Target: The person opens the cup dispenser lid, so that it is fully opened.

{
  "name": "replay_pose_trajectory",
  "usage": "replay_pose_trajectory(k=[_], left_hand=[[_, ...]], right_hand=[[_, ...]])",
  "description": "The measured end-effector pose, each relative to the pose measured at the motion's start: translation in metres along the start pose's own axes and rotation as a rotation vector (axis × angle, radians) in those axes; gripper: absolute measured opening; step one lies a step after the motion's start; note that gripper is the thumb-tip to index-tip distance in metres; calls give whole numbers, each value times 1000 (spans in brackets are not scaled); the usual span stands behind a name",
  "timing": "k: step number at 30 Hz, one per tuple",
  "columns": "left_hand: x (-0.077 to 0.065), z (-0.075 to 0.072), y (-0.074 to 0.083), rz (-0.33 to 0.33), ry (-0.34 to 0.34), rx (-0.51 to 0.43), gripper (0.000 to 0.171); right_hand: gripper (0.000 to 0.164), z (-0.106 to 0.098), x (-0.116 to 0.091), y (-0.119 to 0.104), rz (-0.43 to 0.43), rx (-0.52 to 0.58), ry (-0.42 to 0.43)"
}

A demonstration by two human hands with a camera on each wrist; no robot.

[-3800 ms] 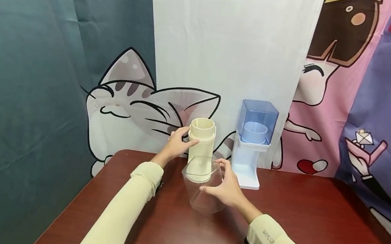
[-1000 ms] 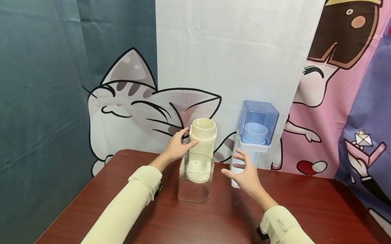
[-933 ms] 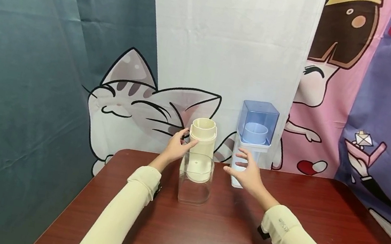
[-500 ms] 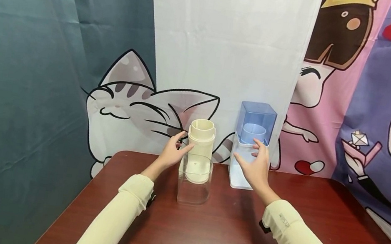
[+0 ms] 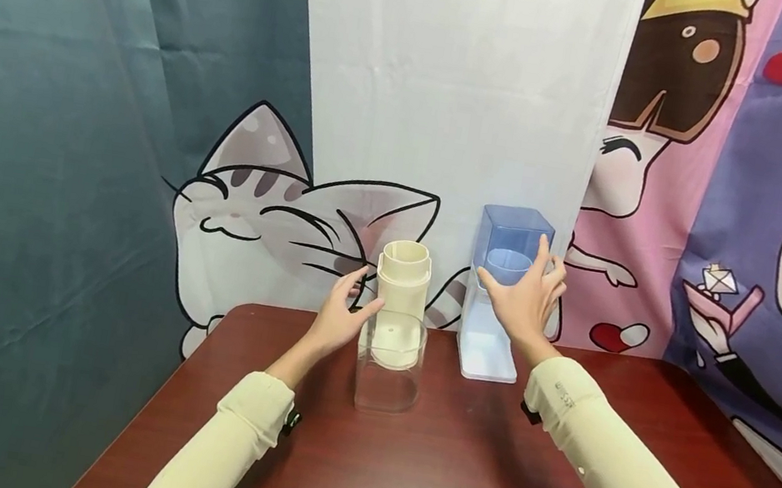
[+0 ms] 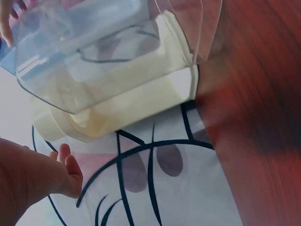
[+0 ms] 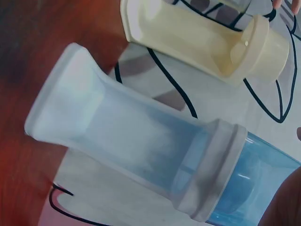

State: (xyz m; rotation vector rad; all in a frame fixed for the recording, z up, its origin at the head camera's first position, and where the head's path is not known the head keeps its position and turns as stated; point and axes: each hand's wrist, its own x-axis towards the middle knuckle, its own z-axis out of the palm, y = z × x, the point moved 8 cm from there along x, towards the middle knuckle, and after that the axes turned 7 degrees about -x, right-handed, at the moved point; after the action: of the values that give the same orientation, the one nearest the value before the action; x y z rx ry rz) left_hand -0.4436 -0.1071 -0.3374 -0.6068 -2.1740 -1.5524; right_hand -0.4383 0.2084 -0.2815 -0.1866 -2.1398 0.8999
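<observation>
A cream dispenser stand (image 5: 402, 288) with a round collar on top stands upright at the back of the table. In front of it sits a clear plastic cover (image 5: 386, 391), open side up. My left hand (image 5: 336, 316) hovers just left of the cream stand, fingers spread and holding nothing; the left wrist view shows a gap between them. To the right stands a white dispenser (image 5: 487, 351) capped with a translucent blue square cover (image 5: 515, 225). My right hand (image 5: 525, 298) is at this blue cover, thumb and fingers spread apart before its lower part. The right wrist view catches only part of that hand.
The dark red wooden table (image 5: 401, 482) extends toward me and to both sides. Right behind the dispensers hangs a printed cloth backdrop (image 5: 454, 76) with cartoon figures.
My right hand has let go of the clear cover, which now stands in front of the cream stand, and has moved right and up to the blue cover. My left hand has drawn back slightly.
</observation>
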Motion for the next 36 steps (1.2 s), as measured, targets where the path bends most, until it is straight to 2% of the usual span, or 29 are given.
replay_pose_trajectory(k=[6,11,17,21,30,36], left_hand=[[-10,3,13,26,9,-6,74],[-17,4,27,57,26,-8,75],[-24,10,43,89,-5,3,76],[-24,14,48,94,-21,21,77],[-25,19,61,117,-41,-17,76],[-30,19,58,94,-39,-30,74]], right_hand=[[118,7,15,-2,56,-46,-49],[117,13,22,-1,51,-76,-78],[117,19,26,-2,51,-74,-82],[118,19,29,-3,50,-70,-70],[120,17,35,2,65,-49,-49],[120,22,35,0,65,-36,-60]])
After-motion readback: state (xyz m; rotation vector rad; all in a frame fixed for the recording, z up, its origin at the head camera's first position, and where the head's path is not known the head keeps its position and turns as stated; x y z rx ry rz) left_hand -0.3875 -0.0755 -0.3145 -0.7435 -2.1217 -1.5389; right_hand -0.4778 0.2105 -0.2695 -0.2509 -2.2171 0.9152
